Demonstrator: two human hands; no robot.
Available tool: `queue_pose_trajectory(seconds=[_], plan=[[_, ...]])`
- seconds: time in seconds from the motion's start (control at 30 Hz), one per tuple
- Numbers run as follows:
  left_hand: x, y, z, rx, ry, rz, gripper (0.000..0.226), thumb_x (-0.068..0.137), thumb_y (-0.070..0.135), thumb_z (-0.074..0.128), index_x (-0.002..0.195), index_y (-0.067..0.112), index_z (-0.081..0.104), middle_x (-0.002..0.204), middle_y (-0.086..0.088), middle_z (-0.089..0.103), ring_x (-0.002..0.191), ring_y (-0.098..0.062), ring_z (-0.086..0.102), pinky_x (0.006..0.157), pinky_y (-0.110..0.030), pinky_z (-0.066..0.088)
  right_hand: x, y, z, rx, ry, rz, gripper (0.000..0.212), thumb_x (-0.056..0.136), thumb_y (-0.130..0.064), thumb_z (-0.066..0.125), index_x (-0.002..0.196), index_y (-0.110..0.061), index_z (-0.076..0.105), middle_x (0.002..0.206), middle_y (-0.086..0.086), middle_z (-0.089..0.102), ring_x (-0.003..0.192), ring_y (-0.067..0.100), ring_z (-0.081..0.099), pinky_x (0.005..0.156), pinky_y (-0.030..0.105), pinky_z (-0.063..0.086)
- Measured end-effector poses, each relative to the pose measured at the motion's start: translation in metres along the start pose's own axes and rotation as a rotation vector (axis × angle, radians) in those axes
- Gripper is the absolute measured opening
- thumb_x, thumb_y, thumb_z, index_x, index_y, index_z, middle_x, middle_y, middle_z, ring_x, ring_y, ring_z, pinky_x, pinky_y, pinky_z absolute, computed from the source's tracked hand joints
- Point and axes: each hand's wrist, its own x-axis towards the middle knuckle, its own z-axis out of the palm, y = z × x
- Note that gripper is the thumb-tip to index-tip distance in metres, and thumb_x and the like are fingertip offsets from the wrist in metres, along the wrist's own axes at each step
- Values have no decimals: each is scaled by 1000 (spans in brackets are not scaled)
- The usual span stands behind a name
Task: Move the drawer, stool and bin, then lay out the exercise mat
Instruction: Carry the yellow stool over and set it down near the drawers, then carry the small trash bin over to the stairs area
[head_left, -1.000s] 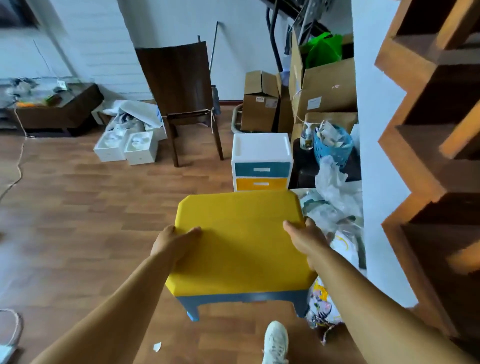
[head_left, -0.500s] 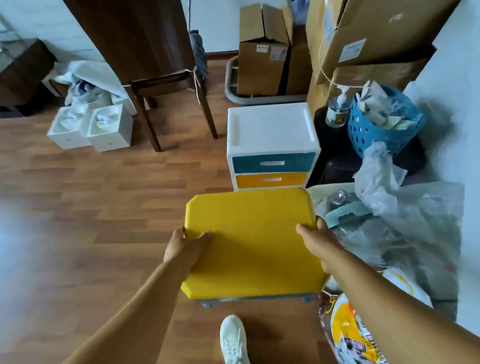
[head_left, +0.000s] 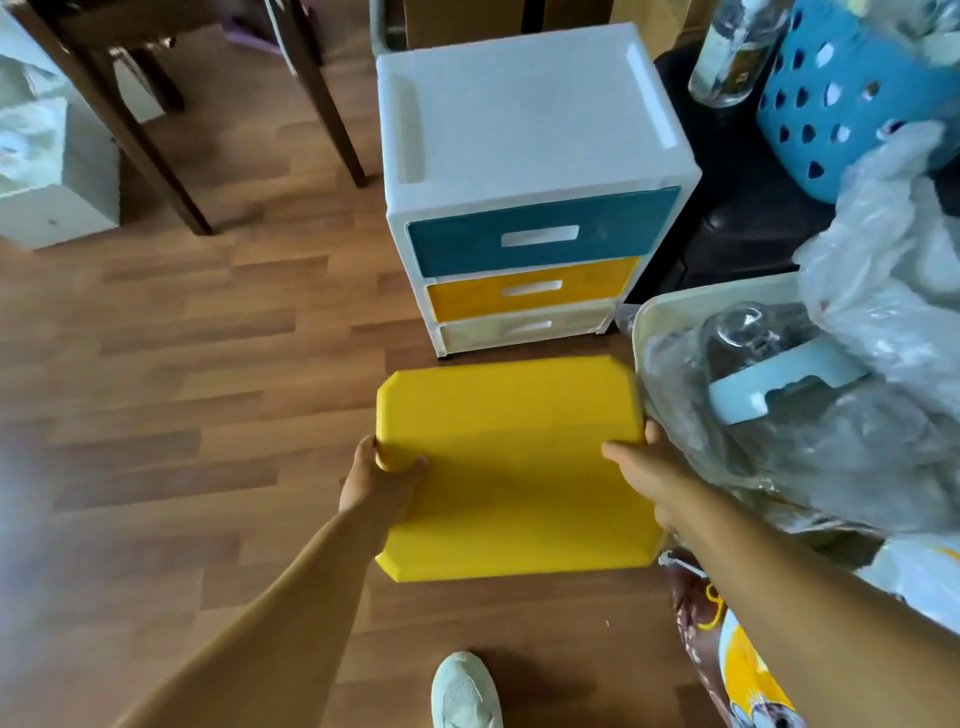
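Note:
The yellow-topped stool (head_left: 511, 467) is in front of me, seen from above, its legs hidden under the seat. My left hand (head_left: 379, 480) grips its left edge and my right hand (head_left: 647, 470) grips its right edge. Just beyond the stool stands the white drawer unit (head_left: 524, 130) with a teal, a yellow and a pale drawer. To the right a clear bin (head_left: 675, 322) holds plastic bags and a bottle. No exercise mat shows in this view.
A dark wooden chair (head_left: 156, 130) stands at the back left beside white boxes (head_left: 47, 171). A blue perforated basket (head_left: 841, 98) and a spray bottle (head_left: 737, 47) sit at the back right. My shoe (head_left: 465, 691) is on the wood floor (head_left: 182, 415) below the stool.
The stool has come down and forward toward the drawer unit with both hands still on it. My view has tilted down and moved closer to the drawers.

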Motion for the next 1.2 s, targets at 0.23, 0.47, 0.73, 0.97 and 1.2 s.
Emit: queue_pose_trajectory(seconds=[0.23, 0.47, 0.73, 0.97, 1.2], plan=[[23, -7, 24, 30, -26, 1, 65, 86, 34, 66, 141, 31, 33, 107, 3, 47, 91, -24, 48, 77, -32, 40, 34, 14, 13, 27, 28, 42, 74, 89, -38, 55, 149, -31, 11, 151, 9, 31, 135, 34, 34, 108, 54, 33], [28, -23, 37, 10, -26, -45, 61, 89, 27, 63, 141, 32, 32, 95, 3, 48, 84, -23, 48, 76, -33, 40, 48, 19, 23, 49, 14, 51, 85, 90, -37, 58, 150, -34, -1, 156, 4, 24, 135, 33, 35, 105, 47, 36], [6, 6, 45, -44, 125, 8, 65, 85, 32, 66, 142, 26, 34, 127, -12, 53, 100, -33, 56, 82, -40, 50, 26, 4, 28, -26, 81, -66, 89, 88, -43, 60, 152, -28, 0, 161, 0, 7, 143, 29, 23, 107, 42, 34], [-67, 100, 33, -323, 148, 227, 46, 86, 35, 65, 128, 31, 49, 119, -1, 63, 82, -12, 59, 67, -26, 47, -47, -63, -4, 363, 265, -373, 48, 89, -41, 59, 128, -14, 53, 120, -1, 61, 106, 15, 57, 84, 22, 41], [-205, 200, -9, -593, 66, 520, 34, 87, 24, 65, 120, 15, 60, 94, -5, 71, 83, -13, 65, 78, -28, 53, -178, -121, -86, 634, 313, -742, 35, 87, -51, 54, 75, -21, 67, 76, 0, 72, 78, 20, 69, 73, 40, 54]])
